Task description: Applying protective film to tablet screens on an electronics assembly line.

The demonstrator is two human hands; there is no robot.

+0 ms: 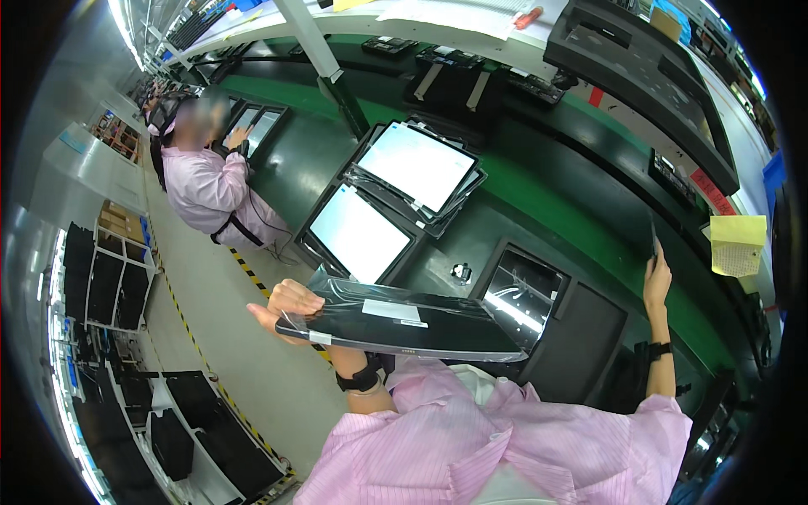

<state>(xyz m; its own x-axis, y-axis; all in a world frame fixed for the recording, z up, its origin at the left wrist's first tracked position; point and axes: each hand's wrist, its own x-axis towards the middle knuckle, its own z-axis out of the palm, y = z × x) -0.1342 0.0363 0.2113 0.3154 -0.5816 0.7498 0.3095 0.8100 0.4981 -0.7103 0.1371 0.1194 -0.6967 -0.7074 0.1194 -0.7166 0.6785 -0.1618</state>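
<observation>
My left hand (290, 305) grips one end of a flat dark tablet-like panel (446, 334), which is tilted in front of my chest. Clear plastic film wraps it loosely, and pale labels are stuck on its face. Out to the right, over the green bench, the fingers of my right hand (658, 282) are closed on a thin dark strip (653, 238); its kind is too small to tell. Below and right of the panel, a glossy dark screen (523, 290) sits in a black tray, partly covered by the panel.
Two trays with white-faced screens, one a stack (418, 164) and one single (360, 234), stand ahead on the green bench (290, 181). A small metallic part (460, 273) lies nearby. A person in pink (206, 181) works at the left. A black foam tray (581, 341) is near my right side.
</observation>
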